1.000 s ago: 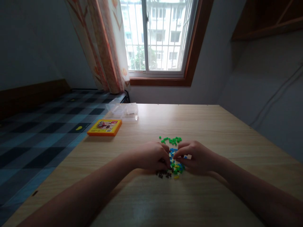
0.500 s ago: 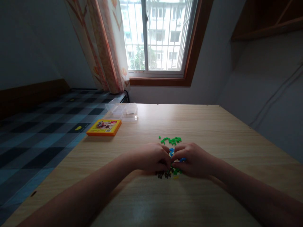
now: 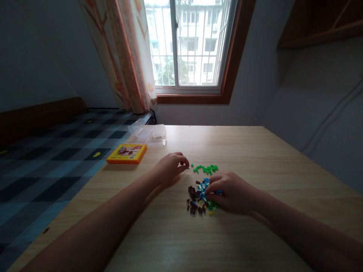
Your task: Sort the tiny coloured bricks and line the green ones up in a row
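My left hand [image 3: 172, 166] is left of the green bricks, its thumb and forefinger pinched on a tiny green building brick [image 3: 188, 167]. Loose green bricks [image 3: 208, 169] lie in a small group at the far side. Nearer to me is a mixed pile, with dark brown bricks [image 3: 193, 193] on the left and blue and pale bricks [image 3: 202, 186] beside them. My right hand [image 3: 231, 192] rests over the pile's right side, fingers curled and fingertips among the bricks. Whatever its fingers may hold is hidden. A yellow brick [image 3: 211, 213] lies at the near edge.
On the wooden table [image 3: 255, 241], an orange-yellow box [image 3: 127, 154] lies at the left edge. Behind it stands a clear plastic case [image 3: 153, 135]. A bed with a checked cover [image 3: 70, 147] adjoins the left side; a window [image 3: 195, 45] is straight ahead.
My left hand has moved from the pile, away from me and to the left, a green brick at its fingertips. The brown bricks show more fully. My right hand has stayed nearly still.
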The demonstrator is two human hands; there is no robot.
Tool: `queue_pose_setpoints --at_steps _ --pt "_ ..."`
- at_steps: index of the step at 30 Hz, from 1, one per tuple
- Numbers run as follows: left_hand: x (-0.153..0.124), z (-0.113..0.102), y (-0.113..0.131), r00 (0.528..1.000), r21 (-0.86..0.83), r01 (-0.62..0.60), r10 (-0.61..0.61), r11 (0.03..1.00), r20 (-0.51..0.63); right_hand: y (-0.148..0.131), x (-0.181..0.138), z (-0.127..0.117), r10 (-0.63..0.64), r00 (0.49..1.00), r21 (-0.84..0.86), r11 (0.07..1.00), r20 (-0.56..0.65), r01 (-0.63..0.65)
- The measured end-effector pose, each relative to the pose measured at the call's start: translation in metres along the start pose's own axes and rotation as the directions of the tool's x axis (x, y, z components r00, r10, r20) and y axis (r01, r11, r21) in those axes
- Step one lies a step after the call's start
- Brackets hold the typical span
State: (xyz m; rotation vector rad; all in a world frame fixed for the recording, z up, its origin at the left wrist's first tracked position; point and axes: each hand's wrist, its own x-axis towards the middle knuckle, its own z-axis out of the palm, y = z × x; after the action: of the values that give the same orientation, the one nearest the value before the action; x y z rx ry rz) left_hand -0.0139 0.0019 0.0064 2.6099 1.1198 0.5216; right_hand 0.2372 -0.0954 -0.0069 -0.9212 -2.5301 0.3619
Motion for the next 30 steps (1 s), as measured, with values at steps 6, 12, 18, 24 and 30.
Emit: queue_pose_setpoints --at_steps 6,12,18,24,30 --pt "0.0 0.01 -0.002 0.996 0.028 0.056 -0.054 0.998 -0.07 -0.001 0.001 -0.001 0.018 1.0 0.004 1.0 0.003 -0.018" --pt "0.0 0.015 0.001 0.993 0.05 0.089 -0.085 0.995 -0.087 -0.004 0.003 0.0 0.024 1.0 -0.044 0.999 -0.009 -0.024" --pt "0.0 0.019 0.003 0.99 0.045 0.103 -0.098 0.994 -0.097 0.001 0.004 -0.001 0.021 0.999 -0.047 0.999 -0.048 -0.023" --pt "0.0 0.019 -0.002 0.99 0.068 0.103 -0.096 0.992 -0.104 0.033 -0.001 -0.013 0.122 0.981 -0.021 0.992 -0.149 -0.127" --pt "0.002 0.02 -0.002 0.987 0.104 0.132 -0.121 0.986 -0.106 0.046 0.001 -0.004 0.214 0.957 -0.121 0.963 -0.196 -0.24"
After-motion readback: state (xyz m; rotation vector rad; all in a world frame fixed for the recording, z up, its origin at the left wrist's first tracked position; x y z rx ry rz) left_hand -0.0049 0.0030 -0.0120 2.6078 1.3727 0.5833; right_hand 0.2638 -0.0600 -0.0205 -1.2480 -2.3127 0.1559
